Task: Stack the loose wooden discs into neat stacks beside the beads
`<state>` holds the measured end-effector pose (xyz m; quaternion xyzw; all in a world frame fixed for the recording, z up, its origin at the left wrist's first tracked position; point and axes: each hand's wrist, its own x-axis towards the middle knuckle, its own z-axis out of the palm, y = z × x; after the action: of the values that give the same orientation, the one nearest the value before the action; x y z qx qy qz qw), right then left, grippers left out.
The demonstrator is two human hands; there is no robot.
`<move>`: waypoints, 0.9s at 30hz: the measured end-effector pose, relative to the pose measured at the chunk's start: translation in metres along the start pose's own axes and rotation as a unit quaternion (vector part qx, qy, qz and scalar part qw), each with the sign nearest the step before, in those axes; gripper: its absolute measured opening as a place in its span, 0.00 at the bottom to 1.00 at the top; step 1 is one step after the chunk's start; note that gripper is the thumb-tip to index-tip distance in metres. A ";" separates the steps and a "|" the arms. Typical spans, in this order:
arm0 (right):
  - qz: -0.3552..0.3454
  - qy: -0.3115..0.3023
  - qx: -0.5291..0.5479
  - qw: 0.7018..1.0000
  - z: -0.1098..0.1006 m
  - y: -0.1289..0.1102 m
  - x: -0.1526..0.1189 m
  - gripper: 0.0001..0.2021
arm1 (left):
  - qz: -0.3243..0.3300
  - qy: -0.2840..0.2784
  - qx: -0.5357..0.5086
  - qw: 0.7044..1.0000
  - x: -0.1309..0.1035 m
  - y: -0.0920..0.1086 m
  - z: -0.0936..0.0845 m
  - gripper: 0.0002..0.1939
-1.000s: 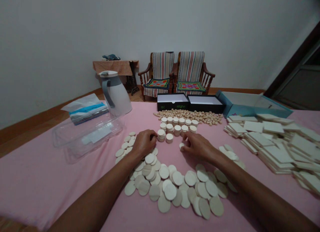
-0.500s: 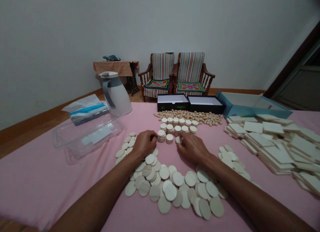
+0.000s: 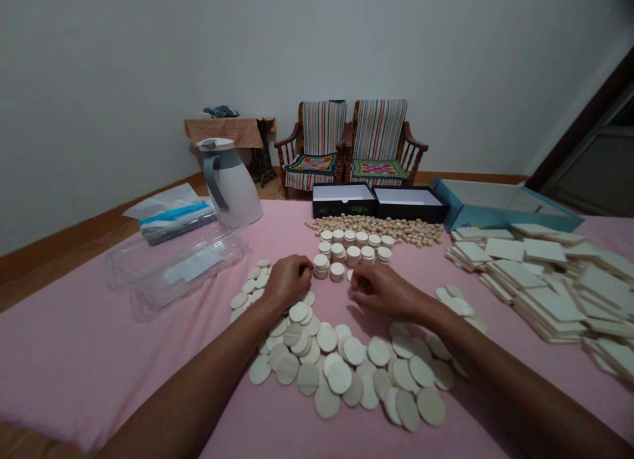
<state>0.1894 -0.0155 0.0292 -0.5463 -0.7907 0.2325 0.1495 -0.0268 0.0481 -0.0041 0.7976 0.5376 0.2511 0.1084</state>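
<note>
Short stacks of small round wooden discs [image 3: 338, 251] stand in rows at the middle of the table. My left hand [image 3: 290, 282] rests with curled fingers just left of the front-row stack [image 3: 321, 266]; whether its fingertips hold anything is hidden. My right hand [image 3: 381, 288] is closed, its fingers bent inward, beside the right end of the front row. It partly covers a small disc stack [image 3: 350, 275] there, and I cannot make out anything in its fingers. Larger thin wooden discs [image 3: 339, 376] lie in a loose curved heap nearer me, below both hands.
Many small wooden beads [image 3: 366, 226] lie behind the stacks, before two black boxes [image 3: 344, 208]. Square wooden tiles [image 3: 549, 294] are piled at right near a blue box [image 3: 500, 208]. At left are a jug [image 3: 232, 188], a tissue pack [image 3: 176, 221] and clear plastic trays [image 3: 183, 267].
My right hand has drawn back slightly from the front-row stack at its fingertips, leaving a small gap. My left hand stays beside its stack. The view has shifted a little.
</note>
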 end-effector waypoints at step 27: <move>0.036 0.141 -0.089 0.985 0.016 0.020 0.010 0.12 | 0.006 0.000 0.003 1.000 -0.001 0.001 -0.001 0.12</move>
<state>0.1942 -0.0039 0.0042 -0.6130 -0.7589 0.0872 0.2017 -0.0266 0.0471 -0.0034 0.8008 0.5339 0.2506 0.1045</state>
